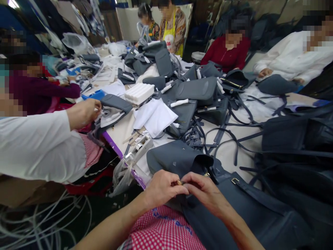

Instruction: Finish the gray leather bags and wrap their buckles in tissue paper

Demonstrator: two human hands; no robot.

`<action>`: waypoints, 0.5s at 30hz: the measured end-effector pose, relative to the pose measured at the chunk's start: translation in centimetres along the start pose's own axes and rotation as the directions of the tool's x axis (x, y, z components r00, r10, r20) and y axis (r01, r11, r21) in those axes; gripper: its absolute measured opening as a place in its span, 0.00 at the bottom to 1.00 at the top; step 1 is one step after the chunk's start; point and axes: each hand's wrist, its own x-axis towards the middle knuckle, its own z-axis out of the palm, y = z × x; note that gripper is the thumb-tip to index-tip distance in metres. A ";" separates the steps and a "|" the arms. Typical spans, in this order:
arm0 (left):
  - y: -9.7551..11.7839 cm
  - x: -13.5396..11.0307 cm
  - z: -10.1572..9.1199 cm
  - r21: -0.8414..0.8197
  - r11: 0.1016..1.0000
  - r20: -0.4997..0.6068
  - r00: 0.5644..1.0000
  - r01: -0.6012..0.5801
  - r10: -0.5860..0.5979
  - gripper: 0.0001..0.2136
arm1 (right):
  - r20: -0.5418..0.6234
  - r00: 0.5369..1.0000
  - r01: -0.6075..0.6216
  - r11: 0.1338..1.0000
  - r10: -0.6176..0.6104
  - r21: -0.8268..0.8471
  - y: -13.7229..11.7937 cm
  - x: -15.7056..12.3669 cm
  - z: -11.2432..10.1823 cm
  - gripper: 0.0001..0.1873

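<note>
Close together, the left hand (161, 189) and right hand (204, 191) pinch a small gold-coloured piece (179, 182) just beside a dark grey bag (170, 156) at the table's (113, 144) edge, apparently adjusting a fitting, so the next move likely calls for 2 steady grips.

Head view — forward and down, close over the table (248, 158).

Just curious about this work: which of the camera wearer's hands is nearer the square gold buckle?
Right. The right hand is left of the buckle in view; the left hand is farther left.
</note>
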 end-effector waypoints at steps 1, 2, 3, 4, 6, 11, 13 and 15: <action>-0.2 0.0 -0.1 -0.046 0.999 -0.015 1.000 0.011 -0.012 0.15 | -0.010 1.000 -0.021 0.999 0.021 0.042 0.2 0.0 0.1 0.07; -0.4 -0.1 -0.3 -0.095 0.995 -0.022 1.000 0.015 -0.017 0.14 | -0.016 0.999 -0.042 0.994 0.044 0.097 0.3 0.1 0.2 0.08; -0.6 -0.1 -0.4 -0.137 0.991 -0.020 1.000 0.015 -0.018 0.13 | -0.023 0.998 -0.061 0.986 0.065 0.155 0.5 0.0 0.2 0.10; -0.7 -0.2 -0.6 -0.163 0.987 -0.013 1.000 0.015 -0.017 0.13 | -0.030 0.996 -0.075 0.976 0.083 0.203 0.6 0.0 0.4 0.11; -0.8 -0.2 -0.8 -0.155 0.988 -0.001 1.000 0.022 -0.022 0.14 | -0.054 0.994 -0.081 0.967 0.097 0.242 0.8 -0.1 0.6 0.12; -0.5 0.0 0.2 0.002 1.000 -0.087 0.996 0.014 -0.014 0.19 | -0.113 0.993 -0.003 0.992 0.017 0.123 0.8 -0.4 1.2 0.13; -0.5 0.3 0.8 0.041 0.999 -0.119 0.992 -0.031 0.036 0.19 | -0.127 0.992 0.017 0.996 -0.006 0.089 0.7 -0.5 1.3 0.14; -0.6 0.5 1.1 0.045 0.994 -0.112 0.989 -0.098 0.102 0.19 | -0.141 0.990 0.017 0.995 -0.003 0.098 0.6 -0.6 1.4 0.15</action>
